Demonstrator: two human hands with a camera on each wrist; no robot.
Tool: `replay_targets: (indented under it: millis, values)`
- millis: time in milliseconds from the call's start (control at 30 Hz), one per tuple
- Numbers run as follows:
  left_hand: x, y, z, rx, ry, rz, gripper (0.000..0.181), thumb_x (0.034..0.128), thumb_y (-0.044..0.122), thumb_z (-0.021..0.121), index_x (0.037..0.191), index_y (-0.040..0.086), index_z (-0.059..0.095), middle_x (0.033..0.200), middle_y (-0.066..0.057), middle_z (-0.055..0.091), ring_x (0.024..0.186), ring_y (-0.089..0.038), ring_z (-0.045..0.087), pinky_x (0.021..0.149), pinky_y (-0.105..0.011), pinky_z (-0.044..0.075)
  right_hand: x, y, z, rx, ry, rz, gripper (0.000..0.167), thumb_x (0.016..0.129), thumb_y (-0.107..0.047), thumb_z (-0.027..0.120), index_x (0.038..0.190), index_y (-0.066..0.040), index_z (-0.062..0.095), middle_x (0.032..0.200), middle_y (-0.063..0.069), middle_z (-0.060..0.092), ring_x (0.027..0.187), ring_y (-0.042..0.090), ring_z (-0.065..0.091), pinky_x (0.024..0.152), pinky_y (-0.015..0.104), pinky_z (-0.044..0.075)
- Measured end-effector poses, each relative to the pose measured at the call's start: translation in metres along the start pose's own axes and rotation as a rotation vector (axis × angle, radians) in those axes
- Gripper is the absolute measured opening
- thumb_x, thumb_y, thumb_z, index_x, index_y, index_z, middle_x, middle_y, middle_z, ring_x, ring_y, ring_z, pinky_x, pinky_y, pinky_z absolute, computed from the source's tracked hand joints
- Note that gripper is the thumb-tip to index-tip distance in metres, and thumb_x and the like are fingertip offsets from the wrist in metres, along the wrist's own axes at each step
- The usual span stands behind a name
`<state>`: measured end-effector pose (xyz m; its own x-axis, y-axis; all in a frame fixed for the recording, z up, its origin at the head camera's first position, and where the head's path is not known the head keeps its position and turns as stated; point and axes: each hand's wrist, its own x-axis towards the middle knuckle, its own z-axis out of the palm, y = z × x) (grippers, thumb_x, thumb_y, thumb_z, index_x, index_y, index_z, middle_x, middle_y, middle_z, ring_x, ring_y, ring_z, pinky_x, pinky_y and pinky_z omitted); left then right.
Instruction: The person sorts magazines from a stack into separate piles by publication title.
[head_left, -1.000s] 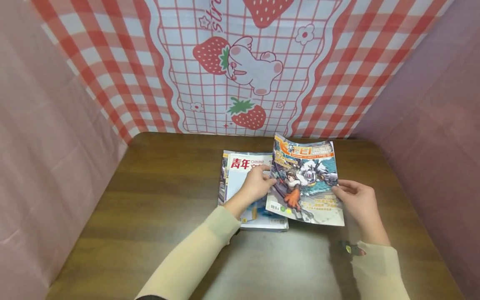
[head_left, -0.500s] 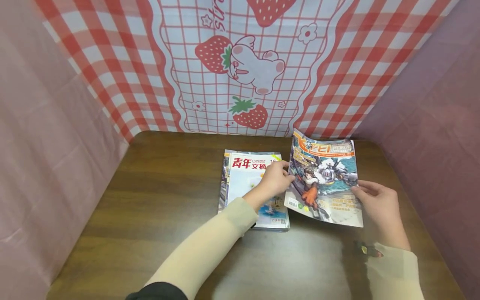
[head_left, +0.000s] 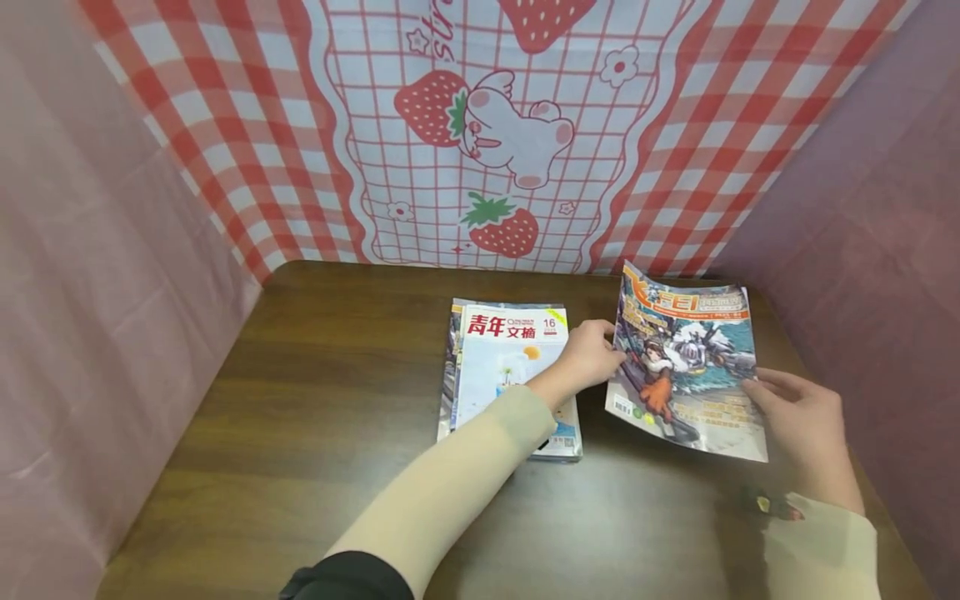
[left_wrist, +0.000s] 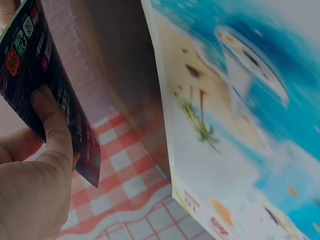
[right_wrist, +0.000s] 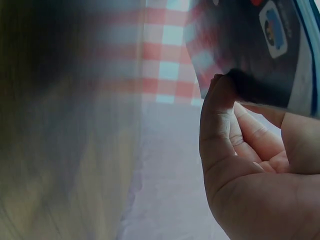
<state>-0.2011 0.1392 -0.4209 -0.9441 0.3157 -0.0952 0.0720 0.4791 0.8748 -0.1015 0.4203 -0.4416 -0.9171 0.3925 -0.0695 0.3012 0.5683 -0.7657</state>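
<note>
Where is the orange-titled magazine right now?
In the head view, the orange-titled magazine is right of the magazine stack on the wooden table, held between the left hand and right hand.

Stacked magazine [head_left: 480, 383] reads 青年文摘 and 16; held magazine [head_left: 686, 367] shows 飞

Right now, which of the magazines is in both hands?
The orange-titled magazine: the left hand and right hand pinch its opposite sides. The stacked magazines lie on the table to its left, with a red title on the top one.
</note>
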Motion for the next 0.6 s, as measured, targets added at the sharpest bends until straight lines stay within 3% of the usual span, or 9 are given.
replay_targets:
  millis: [133,267,433,600]
  values:
    - [0.005,0.006,0.013,0.090,0.018,-0.021,0.030,0.0901,0.013,0.077,0.119,0.007,0.072,0.074,0.004,0.068,0.066,-0.007,0.062,0.063,-0.018,0.048,0.002,0.008,-0.010,0.037,-0.002,0.025,0.069,0.096,-0.044,0.069,0.144,0.003,0.053,0.090,-0.027,0.063,0.079,0.000,0.062,0.061,0.020,0.052]
    - [0.008,0.010,0.022,0.156,0.045,-0.008,0.024,0.0880,0.015,0.077,0.111,0.010,0.075,0.083,0.004,0.069,0.079,-0.010,0.061,0.068,-0.021,0.048,0.007,0.013,-0.015,0.047,-0.008,0.053,0.070,0.096,-0.045,0.070,0.145,0.002,0.053,0.088,-0.028,0.061,0.079,0.005,0.063,0.061,0.022,0.053]
    - [0.015,0.011,0.033,0.189,0.047,0.008,0.023,0.0870,0.016,0.077,0.109,0.011,0.075,0.096,0.003,0.071,0.089,-0.012,0.064,0.073,-0.021,0.049,0.014,0.022,-0.022,0.018,-0.009,0.084,0.071,0.095,-0.047,0.069,0.145,0.001,0.053,0.092,-0.025,0.060,0.082,0.007,0.060,0.062,0.023,0.051]
    - [0.024,0.014,0.041,0.222,0.052,0.017,0.022,0.0849,0.015,0.078,0.107,0.012,0.076,0.096,0.003,0.072,0.087,-0.012,0.064,0.071,-0.020,0.049,0.020,0.030,-0.029,0.052,-0.013,0.104,0.073,0.094,-0.045,0.071,0.144,0.004,0.052,0.084,-0.030,0.061,0.077,0.003,0.061,0.060,0.021,0.051]
